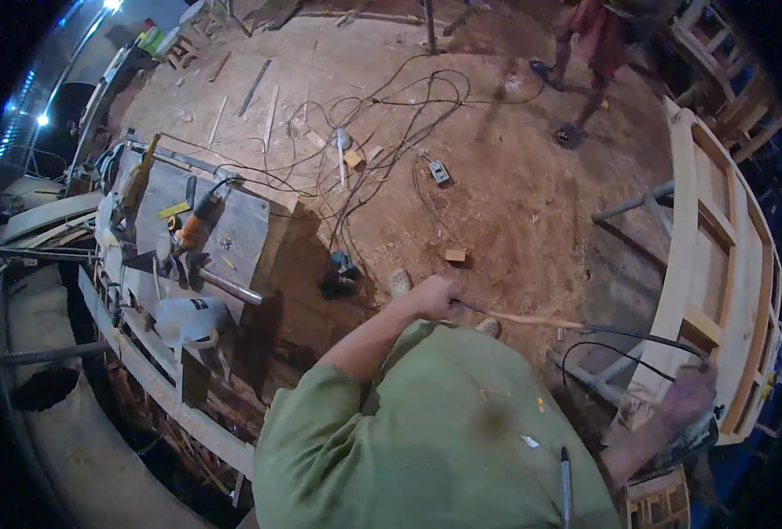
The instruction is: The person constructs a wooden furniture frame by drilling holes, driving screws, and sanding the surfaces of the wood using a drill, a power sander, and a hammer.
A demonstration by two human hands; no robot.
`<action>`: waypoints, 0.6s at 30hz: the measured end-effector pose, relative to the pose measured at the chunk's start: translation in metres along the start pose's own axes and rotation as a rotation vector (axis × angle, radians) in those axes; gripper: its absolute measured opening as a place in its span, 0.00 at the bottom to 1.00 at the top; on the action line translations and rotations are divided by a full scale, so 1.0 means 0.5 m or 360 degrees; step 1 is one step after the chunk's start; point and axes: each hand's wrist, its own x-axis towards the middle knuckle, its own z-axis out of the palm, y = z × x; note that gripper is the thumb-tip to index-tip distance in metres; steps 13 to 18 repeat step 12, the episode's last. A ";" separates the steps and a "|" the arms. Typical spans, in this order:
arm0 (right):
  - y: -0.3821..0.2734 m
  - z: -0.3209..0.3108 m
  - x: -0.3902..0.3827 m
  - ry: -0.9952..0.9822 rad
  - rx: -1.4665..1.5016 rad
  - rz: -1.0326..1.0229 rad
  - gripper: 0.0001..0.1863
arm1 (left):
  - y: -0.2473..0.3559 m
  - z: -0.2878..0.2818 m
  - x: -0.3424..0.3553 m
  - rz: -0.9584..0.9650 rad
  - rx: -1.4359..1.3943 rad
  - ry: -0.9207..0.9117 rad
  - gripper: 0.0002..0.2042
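My left hand (435,298), in front of my green shirt, is closed round a cable (523,318). The cable runs to the right, orange at first and then black, towards my right hand (689,394). Slightly blurred, that hand appears closed on the cable's black part, and a black loop hangs beside it. Just below it is a dark power tool (689,441), partly hidden. Both lie by the near end of a curved wooden frame (684,225) with cross pieces, which rests on metal trestle legs (633,203).
At left a bench (241,220) carries an orange-bodied power tool (195,231) and a white jug (188,321). Tangled cables (422,123), a socket box (440,172), a wooden block (455,256) and a blue power tool (344,267) lie on the floor. Another person (595,48) stands at far right.
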 end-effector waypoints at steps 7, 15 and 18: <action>0.023 0.052 0.032 0.0410 -0.1479 -0.0115 0.20 | -0.251 0.089 -0.103 -0.1107 0.0252 -0.0273 0.15; 0.110 0.375 -0.074 -0.0214 -0.0967 -0.0062 0.16 | 0.000 -0.035 -0.045 -0.0545 0.0570 -0.0664 0.17; 0.110 0.375 -0.074 -0.0214 -0.0967 -0.0062 0.16 | 0.000 -0.035 -0.045 -0.0545 0.0570 -0.0664 0.17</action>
